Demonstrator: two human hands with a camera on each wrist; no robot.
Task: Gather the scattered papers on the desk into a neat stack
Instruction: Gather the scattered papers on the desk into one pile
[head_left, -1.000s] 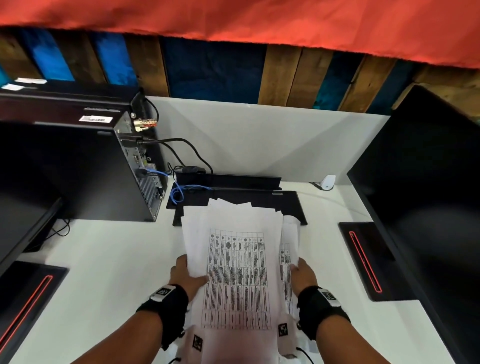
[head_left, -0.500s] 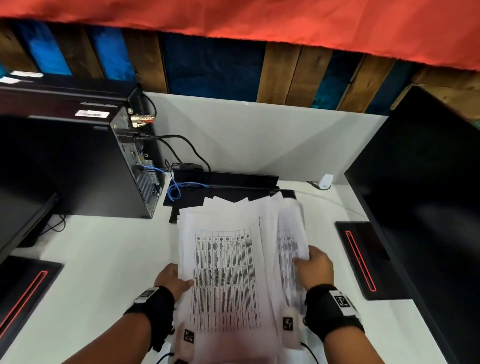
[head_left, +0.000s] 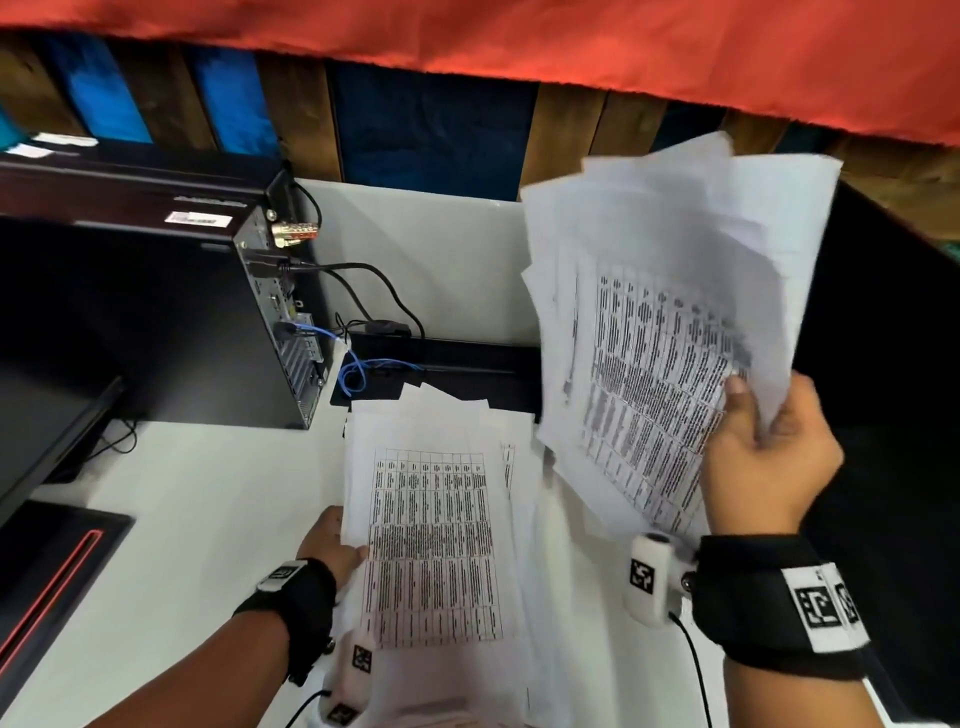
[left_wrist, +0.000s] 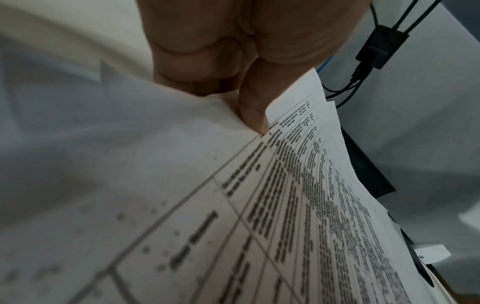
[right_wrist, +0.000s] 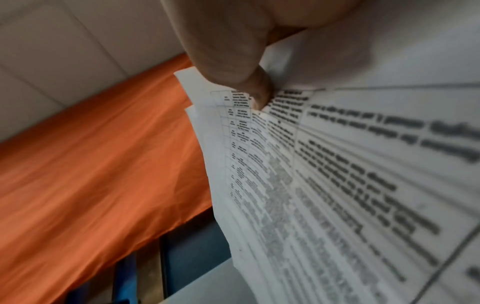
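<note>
Head view: the right hand (head_left: 769, 457) holds a raised sheaf of papers (head_left: 670, 332) up off the desk (head_left: 171, 499), thumb on the printed face and fingers curled behind; the sheets fan out unevenly at their top edge against the wooden wall (head_left: 561, 135) and the dark monitor (head_left: 883, 364) on the right. The left hand (head_left: 332, 540) pinches the left edge of the lower pile (head_left: 436, 545), which lies on the white desk with its far corners splayed over a black stand (head_left: 467, 358). Open desk surface lies to the left of that pile, bounded by the computer tower (head_left: 156, 322) with its cables (head_left: 363, 280) and a black base with a red strip (head_left: 52, 577) at the near left. The lower pile's near edge runs out of the bottom of the picture, and the raised sheaf hides the desk's far right corner.

Left wrist view: the thumb (left_wrist: 252, 107) presses onto the sheet edge, the top page's printed table sharp near it and blurred close to the lens. Right wrist view: the thumb (right_wrist: 254, 90) clamps several staggered page edges, the print smeared; orange cloth (right_wrist: 91, 174) fills the left, and the fingers behind the paper are hidden
</note>
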